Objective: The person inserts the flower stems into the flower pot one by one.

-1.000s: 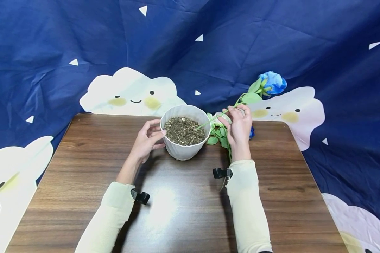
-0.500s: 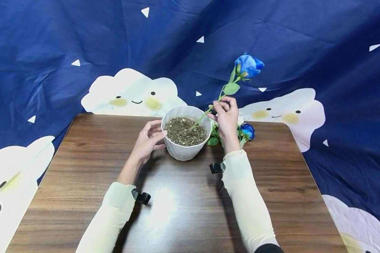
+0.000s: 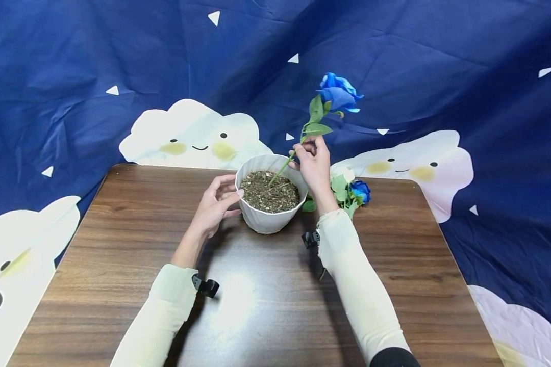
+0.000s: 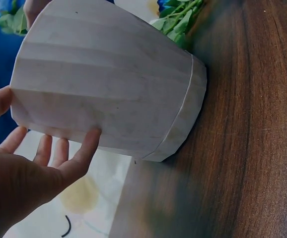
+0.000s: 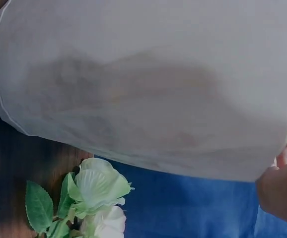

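A white fluted flower pot point(image 3: 265, 222), filled with dark soil point(image 3: 266, 198), stands upright near the table's far edge. My left hand point(image 3: 213, 208) holds its left side, thumb at the rim and the other fingers spread along the wall. That wall of the pot point(image 4: 104, 74) fills much of the left wrist view. Above the pot's right rim my right hand point(image 3: 316, 165) pinches the green stem of a blue rose point(image 3: 339, 96). The stem slants down to the left, its lower end at the soil. In the right wrist view the pot hides most of the right hand point(image 5: 282, 193).
To the right of the pot lie more flowers: white roses point(image 3: 344, 175) and another blue rose point(image 3: 360, 191) with green leaves. They rest on a brown wooden table point(image 3: 257, 316). Behind it hangs a dark blue backdrop point(image 3: 239, 56) with smiling clouds.
My right hand has moved left toward the pot, bringing the blue rose to a steeper tilt. Its stem end has shifted left over the soil. The left hand has stayed on the pot.
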A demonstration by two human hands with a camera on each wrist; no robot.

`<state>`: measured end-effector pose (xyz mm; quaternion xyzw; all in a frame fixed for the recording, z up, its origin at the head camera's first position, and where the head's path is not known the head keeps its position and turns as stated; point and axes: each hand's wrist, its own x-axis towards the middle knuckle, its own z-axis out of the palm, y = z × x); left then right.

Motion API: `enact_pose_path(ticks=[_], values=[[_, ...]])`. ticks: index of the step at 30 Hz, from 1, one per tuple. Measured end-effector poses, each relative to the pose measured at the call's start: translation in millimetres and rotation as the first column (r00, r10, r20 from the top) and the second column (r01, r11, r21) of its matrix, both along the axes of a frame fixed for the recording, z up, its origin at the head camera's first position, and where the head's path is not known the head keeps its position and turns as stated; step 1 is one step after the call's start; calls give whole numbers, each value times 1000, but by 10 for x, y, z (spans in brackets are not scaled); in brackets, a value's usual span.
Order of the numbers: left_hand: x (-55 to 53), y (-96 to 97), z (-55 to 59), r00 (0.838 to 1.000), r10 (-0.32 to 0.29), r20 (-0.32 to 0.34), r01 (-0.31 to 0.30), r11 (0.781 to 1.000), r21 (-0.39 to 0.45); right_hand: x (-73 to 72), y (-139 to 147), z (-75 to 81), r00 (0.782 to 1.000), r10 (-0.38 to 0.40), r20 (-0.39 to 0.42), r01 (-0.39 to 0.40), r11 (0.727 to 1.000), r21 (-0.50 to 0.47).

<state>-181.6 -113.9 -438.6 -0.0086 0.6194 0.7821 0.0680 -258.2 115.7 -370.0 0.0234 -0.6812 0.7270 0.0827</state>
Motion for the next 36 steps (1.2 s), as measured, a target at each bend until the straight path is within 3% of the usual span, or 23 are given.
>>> enact_pose_path(ticks=[6,18,36], values=[[-1,-1,-4,1000,-1,-4,1,1000,-6,-46,-75,0,999,41,-26,-38,995,97],[-9,25,-21,1000,-11,-5,11,1000,18,-104,-212,-41,998,57,-18,-55,992,114],[-17,6,-32,1000,-4,-11,4,1000,11,-184,-319,-142,984,87,157,-104,989,102]])
